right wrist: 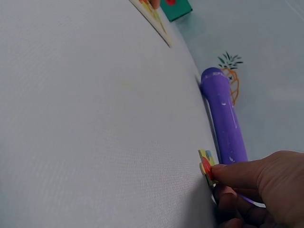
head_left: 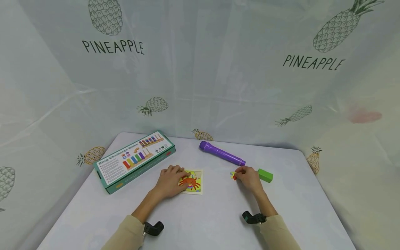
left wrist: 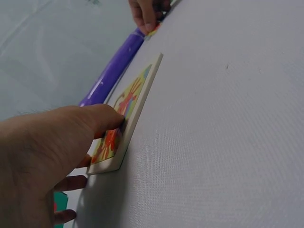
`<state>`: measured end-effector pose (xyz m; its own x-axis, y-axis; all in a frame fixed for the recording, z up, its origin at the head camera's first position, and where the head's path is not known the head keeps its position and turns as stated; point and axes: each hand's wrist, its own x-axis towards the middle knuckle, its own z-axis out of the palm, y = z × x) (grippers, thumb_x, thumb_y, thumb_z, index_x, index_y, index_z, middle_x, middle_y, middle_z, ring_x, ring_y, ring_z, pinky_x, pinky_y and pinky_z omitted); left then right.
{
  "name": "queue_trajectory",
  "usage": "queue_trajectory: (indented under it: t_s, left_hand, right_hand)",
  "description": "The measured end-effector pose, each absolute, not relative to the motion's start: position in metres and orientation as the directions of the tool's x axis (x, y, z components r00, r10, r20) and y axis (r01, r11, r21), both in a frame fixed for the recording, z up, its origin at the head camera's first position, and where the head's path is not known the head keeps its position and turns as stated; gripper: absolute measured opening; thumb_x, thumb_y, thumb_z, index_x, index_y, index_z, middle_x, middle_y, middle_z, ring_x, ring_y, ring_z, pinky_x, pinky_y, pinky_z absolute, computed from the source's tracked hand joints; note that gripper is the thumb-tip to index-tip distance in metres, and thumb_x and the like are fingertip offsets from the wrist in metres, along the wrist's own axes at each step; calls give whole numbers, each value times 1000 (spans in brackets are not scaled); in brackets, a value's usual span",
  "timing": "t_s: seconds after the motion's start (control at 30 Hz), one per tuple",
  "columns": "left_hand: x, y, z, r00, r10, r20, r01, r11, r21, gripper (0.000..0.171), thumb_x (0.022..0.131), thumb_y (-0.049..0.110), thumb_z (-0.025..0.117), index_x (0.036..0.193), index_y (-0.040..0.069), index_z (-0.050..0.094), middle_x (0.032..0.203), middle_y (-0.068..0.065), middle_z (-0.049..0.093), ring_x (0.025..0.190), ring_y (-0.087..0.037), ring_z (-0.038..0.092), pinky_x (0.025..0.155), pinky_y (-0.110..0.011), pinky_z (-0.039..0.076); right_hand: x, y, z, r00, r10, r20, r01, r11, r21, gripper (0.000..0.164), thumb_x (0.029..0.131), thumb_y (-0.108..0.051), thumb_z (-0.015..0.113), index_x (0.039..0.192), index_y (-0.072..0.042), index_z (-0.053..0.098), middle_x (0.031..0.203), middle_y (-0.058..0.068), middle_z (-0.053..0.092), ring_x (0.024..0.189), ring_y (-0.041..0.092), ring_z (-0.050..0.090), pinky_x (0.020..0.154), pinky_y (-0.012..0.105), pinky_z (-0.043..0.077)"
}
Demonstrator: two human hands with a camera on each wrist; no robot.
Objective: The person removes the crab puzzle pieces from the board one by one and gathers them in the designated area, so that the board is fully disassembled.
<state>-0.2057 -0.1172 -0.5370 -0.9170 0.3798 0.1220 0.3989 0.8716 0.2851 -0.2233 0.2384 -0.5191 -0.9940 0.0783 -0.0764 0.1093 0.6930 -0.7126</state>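
Note:
A small square jigsaw puzzle [head_left: 196,178] lies on the table, showing a red crab on yellow inside a pale wooden frame. Over its left part my left hand [head_left: 169,183] rests with the fingers spread. In the left wrist view the thumb presses on the puzzle's face [left wrist: 128,100], close to the frame edge. Further right, my right hand [head_left: 249,177] pinches a small puzzle piece [right wrist: 207,164] between thumb and fingers. That piece is yellow, red and blue, held low at the table surface.
Behind the right hand lies a purple toy microphone [head_left: 222,153]. A green block [head_left: 265,175] is just right of that hand. At the back left sits a "Ring Challenge Game" box [head_left: 134,159]. A pineapple-print curtain [head_left: 200,76] hangs behind the white table [head_left: 215,222].

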Motion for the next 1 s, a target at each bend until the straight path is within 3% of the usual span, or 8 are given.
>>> queue_trajectory:
  t_s: [0.67,1.0]
  left_hand:
    - [-199,-116,-531,-923,362,130,384,872,304,48,89,49,69,133,32,65,133,-3,59,125,-29,47,100,-58,36]
    - [-200,-117,-533,-928,349,128,372,881,294,62,88,54,69,140,22,59,130,-3,58,124,-29,48,100,-59,37]
  right_hand:
    - [-224,238,-522,-994,84,-65,105,710,-696,12,90,-18,71,98,-8,72,89,5,67,79,20,56,65,30,44]
    - [-224,238,-520,-994,90,-67,111,715,-690,16,90,-18,72,101,-7,70,88,6,66,77,20,56,63,30,43]
